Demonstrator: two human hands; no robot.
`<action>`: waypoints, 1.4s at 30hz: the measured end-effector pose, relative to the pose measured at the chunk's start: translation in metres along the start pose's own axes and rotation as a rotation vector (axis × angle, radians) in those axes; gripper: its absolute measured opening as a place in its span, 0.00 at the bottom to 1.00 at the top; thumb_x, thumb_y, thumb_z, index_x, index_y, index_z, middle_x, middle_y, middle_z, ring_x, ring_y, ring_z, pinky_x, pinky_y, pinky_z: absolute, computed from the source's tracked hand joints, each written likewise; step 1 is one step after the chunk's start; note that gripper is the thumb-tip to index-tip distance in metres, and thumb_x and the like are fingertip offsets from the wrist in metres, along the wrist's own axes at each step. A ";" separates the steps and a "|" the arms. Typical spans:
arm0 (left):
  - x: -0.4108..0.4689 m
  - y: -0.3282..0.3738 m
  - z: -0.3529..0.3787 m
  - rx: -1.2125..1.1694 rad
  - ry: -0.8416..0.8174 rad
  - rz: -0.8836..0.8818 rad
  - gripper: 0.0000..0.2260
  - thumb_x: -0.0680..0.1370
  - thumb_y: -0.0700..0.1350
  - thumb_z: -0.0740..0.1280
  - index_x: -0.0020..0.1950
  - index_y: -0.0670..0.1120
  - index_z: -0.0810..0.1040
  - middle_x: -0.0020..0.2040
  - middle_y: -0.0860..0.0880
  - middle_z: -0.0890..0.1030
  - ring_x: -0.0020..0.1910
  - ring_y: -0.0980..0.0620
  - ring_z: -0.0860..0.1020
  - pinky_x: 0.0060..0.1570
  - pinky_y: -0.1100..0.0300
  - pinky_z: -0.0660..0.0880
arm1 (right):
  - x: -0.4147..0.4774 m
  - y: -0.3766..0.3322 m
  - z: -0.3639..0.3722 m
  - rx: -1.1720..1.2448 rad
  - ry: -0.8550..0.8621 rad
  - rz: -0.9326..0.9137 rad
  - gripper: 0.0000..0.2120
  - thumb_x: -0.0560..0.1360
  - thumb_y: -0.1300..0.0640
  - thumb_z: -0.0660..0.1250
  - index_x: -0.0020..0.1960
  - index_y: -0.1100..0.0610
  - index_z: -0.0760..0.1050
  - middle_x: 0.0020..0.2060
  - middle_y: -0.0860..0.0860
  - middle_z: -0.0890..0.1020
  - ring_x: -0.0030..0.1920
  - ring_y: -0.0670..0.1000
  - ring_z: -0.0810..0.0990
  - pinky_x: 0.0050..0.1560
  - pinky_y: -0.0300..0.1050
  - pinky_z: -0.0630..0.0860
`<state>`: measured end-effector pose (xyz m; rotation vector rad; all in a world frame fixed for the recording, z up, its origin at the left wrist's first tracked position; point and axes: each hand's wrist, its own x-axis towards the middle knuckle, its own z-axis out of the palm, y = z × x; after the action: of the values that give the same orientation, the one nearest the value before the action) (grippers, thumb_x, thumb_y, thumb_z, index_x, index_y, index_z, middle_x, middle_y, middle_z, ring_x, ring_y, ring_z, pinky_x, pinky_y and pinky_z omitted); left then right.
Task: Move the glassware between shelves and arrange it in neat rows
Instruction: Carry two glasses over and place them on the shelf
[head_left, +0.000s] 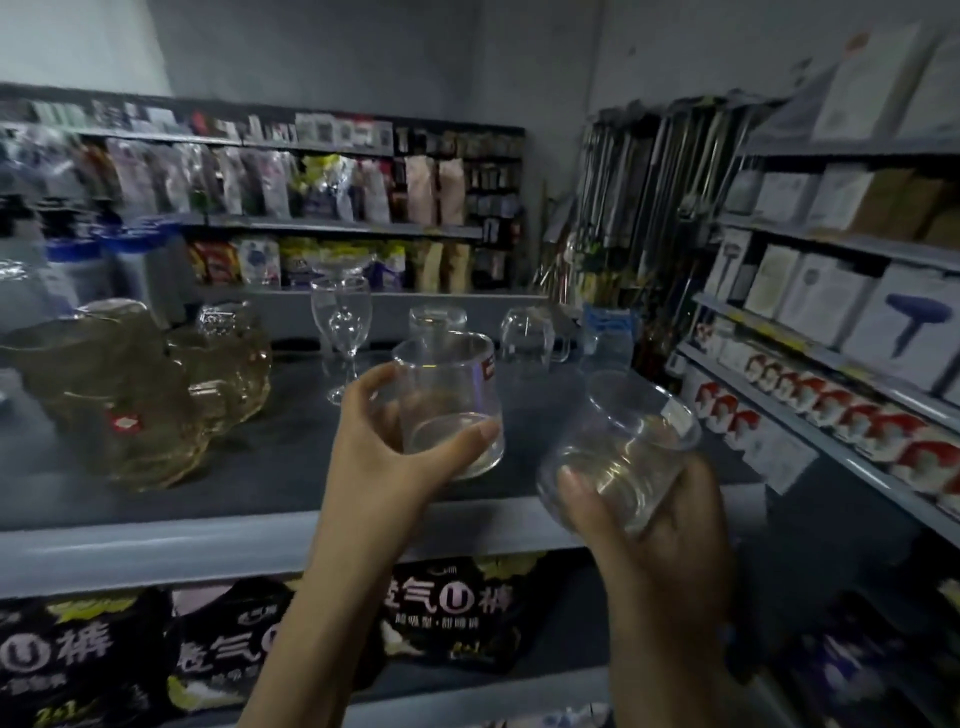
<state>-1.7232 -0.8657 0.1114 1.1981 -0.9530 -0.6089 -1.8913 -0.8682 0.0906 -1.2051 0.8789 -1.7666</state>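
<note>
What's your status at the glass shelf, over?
Left hand holds upright tumbler over shelf. Right hand holds tilted tumbler. Wine glass just behind, amber glassware to the left.

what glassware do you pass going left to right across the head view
large amber vessel, smaller amber vessel, wine glass, upright tumbler in the left hand, clear mug, tilted tumbler in the right hand

Bare left hand (387, 441), bare right hand (654, 530), bare forearms (332, 597)
</note>
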 end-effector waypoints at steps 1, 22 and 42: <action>0.013 -0.003 0.002 0.038 -0.008 0.006 0.34 0.65 0.44 0.84 0.67 0.53 0.72 0.52 0.55 0.86 0.51 0.60 0.85 0.53 0.60 0.81 | 0.007 0.003 0.007 -0.027 -0.013 -0.003 0.29 0.64 0.58 0.83 0.62 0.51 0.78 0.50 0.45 0.88 0.50 0.46 0.87 0.47 0.41 0.82; 0.153 -0.058 0.023 0.509 -0.124 -0.041 0.34 0.58 0.52 0.87 0.60 0.52 0.77 0.53 0.55 0.84 0.51 0.53 0.83 0.57 0.48 0.82 | 0.071 0.073 0.056 -0.393 0.234 -0.304 0.40 0.61 0.32 0.77 0.69 0.46 0.72 0.59 0.46 0.81 0.58 0.50 0.83 0.54 0.56 0.82; 0.146 -0.065 0.024 0.676 -0.022 -0.029 0.34 0.64 0.60 0.82 0.63 0.49 0.75 0.58 0.53 0.83 0.56 0.51 0.81 0.54 0.55 0.77 | 0.066 0.067 0.058 -0.405 0.078 -0.302 0.42 0.62 0.36 0.77 0.67 0.61 0.72 0.59 0.59 0.81 0.58 0.62 0.82 0.58 0.63 0.80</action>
<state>-1.6667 -1.0156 0.0930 1.8043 -1.2080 -0.3216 -1.8351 -0.9621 0.0757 -1.6060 1.1920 -1.9408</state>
